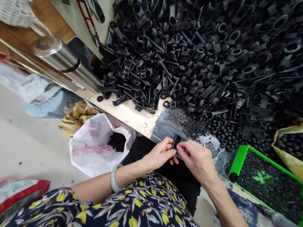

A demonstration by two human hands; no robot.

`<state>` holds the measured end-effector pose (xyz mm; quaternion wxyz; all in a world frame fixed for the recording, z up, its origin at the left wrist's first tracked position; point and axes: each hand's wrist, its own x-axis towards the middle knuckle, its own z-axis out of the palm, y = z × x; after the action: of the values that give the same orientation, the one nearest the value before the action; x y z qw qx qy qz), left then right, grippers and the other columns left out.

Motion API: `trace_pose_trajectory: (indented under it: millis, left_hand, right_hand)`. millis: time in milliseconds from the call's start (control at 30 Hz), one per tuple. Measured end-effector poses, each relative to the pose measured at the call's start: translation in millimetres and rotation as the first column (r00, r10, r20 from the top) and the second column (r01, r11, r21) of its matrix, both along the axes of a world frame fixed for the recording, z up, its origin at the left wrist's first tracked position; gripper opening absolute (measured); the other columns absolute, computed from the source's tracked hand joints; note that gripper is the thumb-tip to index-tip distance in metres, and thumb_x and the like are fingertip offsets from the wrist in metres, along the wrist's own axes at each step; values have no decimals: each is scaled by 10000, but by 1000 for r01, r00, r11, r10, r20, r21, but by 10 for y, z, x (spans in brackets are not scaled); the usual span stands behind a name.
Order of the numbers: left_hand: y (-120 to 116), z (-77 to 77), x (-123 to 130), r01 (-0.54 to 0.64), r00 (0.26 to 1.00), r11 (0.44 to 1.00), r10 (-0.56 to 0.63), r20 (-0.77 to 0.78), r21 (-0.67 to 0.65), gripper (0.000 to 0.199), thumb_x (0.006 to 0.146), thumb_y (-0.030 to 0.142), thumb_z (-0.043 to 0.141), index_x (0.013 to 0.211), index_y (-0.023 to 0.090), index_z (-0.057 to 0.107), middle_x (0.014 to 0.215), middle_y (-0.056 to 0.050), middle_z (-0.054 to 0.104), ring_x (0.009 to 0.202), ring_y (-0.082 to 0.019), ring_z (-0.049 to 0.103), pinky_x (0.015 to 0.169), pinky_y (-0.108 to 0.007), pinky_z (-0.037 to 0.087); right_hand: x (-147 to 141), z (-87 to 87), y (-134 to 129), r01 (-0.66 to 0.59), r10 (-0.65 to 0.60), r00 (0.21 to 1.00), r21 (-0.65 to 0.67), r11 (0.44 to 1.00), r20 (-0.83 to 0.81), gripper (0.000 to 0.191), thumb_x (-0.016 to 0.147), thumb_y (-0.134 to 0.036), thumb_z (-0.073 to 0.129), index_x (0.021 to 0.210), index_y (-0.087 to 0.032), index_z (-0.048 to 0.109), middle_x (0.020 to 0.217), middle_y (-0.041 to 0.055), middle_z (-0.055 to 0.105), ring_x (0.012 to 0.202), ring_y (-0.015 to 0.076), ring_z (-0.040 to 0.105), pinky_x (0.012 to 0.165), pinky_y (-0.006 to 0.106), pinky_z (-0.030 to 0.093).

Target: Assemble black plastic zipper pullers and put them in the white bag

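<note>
My left hand (160,155) and my right hand (197,160) meet just over the table's front edge. Between their fingers is a small black plastic part (175,142), partly hidden by them. Both hands grip it. Directly beyond them lies a scatter of tiny grey pieces (177,116) and short white pieces (209,140). A huge heap of black plastic parts (193,52), with loops, straps and ribbed rings, fills the tabletop further away.
A green tray (263,183) of small black pieces sits right of my right forearm. A white plastic bag (95,148) holding black parts stands on the floor at left. A steel flask (65,62) lies beyond the table edge. My floral sleeve (135,205) fills the bottom.
</note>
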<state>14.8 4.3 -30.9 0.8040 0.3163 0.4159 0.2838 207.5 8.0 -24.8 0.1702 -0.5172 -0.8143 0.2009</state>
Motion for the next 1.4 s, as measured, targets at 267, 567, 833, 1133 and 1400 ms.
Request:
trace_pose_trajectory:
  millis: [267,567,833,1133,1400]
  left_hand:
    - [10,-59,5,20,1000,999,-20,-14,25,214,938,310,575,1091,184,496,773,-10,669,675,-135,644,635,-253,473]
    - [-12,-154,-36,163,961,951,-93,-261,263,158,1013,292,501,1146,219,456,739,27,655,642,-127,590,663,-263,436]
    - [-63,-262,-75,167,973,933,-102,-209,319,194,1030,269,477,1214,213,455,839,0,693,687,-120,627,686,-254,440]
    - [-54,-339,-119,170,985,939,-154,-77,298,196,1018,268,502,1197,216,444,1067,-63,734,702,-109,663,699,-259,472]
    - [-61,-323,-175,130,986,967,-150,77,220,292,1016,374,575,1210,205,438,1082,-70,711,735,-116,688,704,-258,454]
  right_hand:
    - [-22,28,48,-125,102,981,136,983,168,238,1071,-237,495,921,-210,678,795,42,672,736,181,617,684,306,423]
    - [-174,84,131,-174,112,910,120,977,400,188,875,-56,606,784,-217,573,747,66,636,694,215,603,546,321,358]
    - [-191,263,347,-72,120,876,-120,990,466,186,900,-285,714,761,-220,608,650,38,661,565,200,615,518,318,258]
    - [-10,262,555,43,27,994,-618,785,103,281,920,-405,661,708,-223,687,660,-13,720,579,133,623,560,255,388]
    - [53,-45,433,-39,-401,884,-891,452,-242,434,716,-547,867,781,-177,649,670,25,715,539,127,636,486,220,466]
